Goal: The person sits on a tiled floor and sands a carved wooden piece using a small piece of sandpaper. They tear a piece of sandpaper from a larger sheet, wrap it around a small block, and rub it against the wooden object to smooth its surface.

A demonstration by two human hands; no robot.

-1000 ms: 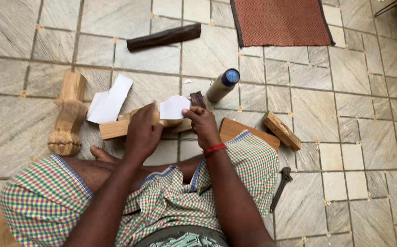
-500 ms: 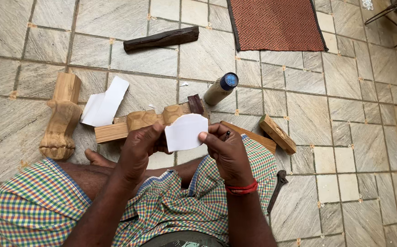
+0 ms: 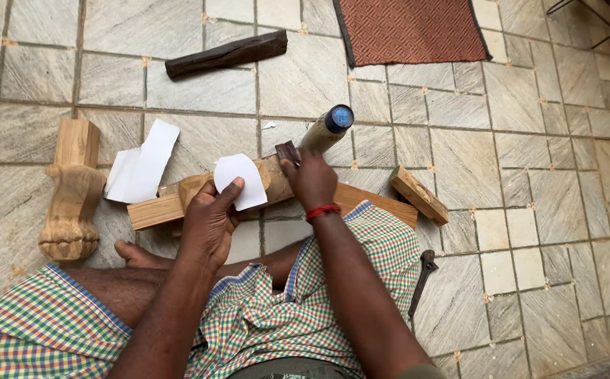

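**Paper template could slip off the carved wood**

Left hand [image 3: 210,221] pinches a white paper cutout [image 3: 240,181] between thumb and fingers, against the carved wood piece [image 3: 193,193] on the tiled floor [image 3: 529,161]. Right hand [image 3: 312,179] is closed on a small dark block [image 3: 289,152], near the bottle [image 3: 327,128]. Risk: loose pinch lets the paper shift; an elbow could knock the bottle over.

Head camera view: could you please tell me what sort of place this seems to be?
Probably an informal woodworking spot on a tiled floor: a carved wooden leg, wood offcuts and a dark wood piece lie around the seated person.
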